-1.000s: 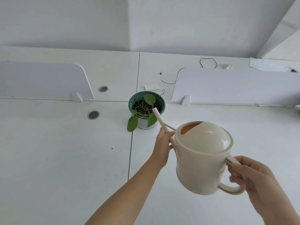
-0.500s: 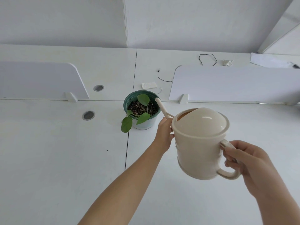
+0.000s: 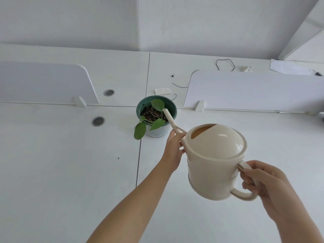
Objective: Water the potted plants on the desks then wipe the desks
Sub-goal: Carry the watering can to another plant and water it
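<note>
A cream watering can [image 3: 214, 160] hangs tilted above the white desk [image 3: 61, 172]. My right hand [image 3: 259, 179] grips its handle. My left hand [image 3: 173, 149] is closed around the base of the long spout. The spout tip [image 3: 165, 110] sits over the soil of a small potted plant [image 3: 156, 116], which has a green rim, a pale lower pot and a few green leaves. No water stream is visible.
Two white divider panels [image 3: 43, 83] [image 3: 254, 90] stand along the back of the desk. Two round cable grommets [image 3: 98, 121] lie at the left. On the far desk lie thin black wires [image 3: 225, 64], a small white paper [image 3: 162, 91] and a crumpled tissue [image 3: 246, 68].
The spout tip has moved from the pot's right rim to over the soil. The can sits more level than a second ago. Both hands keep their grip.
</note>
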`<state>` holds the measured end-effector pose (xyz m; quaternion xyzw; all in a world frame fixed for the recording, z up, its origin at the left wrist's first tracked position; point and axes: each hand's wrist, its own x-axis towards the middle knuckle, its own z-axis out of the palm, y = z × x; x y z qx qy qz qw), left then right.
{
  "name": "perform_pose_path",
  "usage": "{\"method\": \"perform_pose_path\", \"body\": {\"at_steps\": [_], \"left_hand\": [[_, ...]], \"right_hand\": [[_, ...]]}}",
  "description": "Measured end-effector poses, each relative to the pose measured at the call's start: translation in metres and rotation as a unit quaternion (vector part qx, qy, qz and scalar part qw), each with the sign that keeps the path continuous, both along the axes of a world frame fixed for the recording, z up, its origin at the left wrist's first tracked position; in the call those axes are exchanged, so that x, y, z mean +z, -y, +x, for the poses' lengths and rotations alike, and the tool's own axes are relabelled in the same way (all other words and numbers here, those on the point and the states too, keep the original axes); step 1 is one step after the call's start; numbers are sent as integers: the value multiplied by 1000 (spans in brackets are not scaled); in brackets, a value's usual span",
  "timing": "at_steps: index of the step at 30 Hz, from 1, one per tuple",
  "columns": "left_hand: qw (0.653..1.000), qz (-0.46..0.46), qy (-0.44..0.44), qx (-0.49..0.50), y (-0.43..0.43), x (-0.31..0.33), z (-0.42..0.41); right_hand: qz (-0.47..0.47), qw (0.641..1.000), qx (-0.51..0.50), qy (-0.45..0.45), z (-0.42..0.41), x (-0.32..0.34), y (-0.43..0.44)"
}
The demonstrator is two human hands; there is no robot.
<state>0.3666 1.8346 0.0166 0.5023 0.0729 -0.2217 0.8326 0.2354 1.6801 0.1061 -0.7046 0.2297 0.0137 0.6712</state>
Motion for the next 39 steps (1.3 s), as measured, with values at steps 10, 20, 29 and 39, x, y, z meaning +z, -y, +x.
{"method": "perform_pose_path", "body": {"at_steps": [10, 20, 29, 39], "left_hand": [[998, 23, 23, 59, -50, 3, -11], [999, 33, -34, 16, -55, 5, 4], [999, 25, -41, 23, -54, 1, 10], [998, 32, -50, 9, -56, 2, 0]], "right_hand": [[-13, 999, 49, -9, -4, -5, -41], [-5, 998, 61, -10, -12, -9, -56], [0, 998, 57, 5, 0, 7, -60], [-6, 998, 56, 4, -8, -6, -52]]}}
